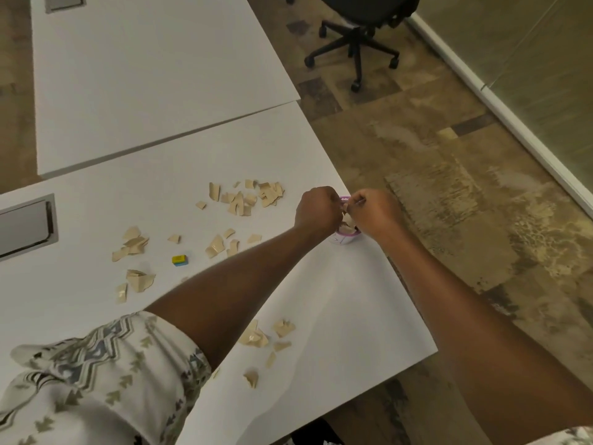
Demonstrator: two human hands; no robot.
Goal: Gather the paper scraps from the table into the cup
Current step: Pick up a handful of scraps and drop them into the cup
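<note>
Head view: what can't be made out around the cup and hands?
Cup: head view, mostly hidden by both hands; fill level unreadable.
Left hand, right hand: fingertips face away; what they grip is unclear.
Paper scraps: some partly covered by the left forearm.
Yellow-blue block: too small to identify.

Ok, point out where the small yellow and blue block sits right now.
Head view: the small yellow and blue block lies on the white table, left of centre, in the gap between two clusters of beige paper scraps.
</note>
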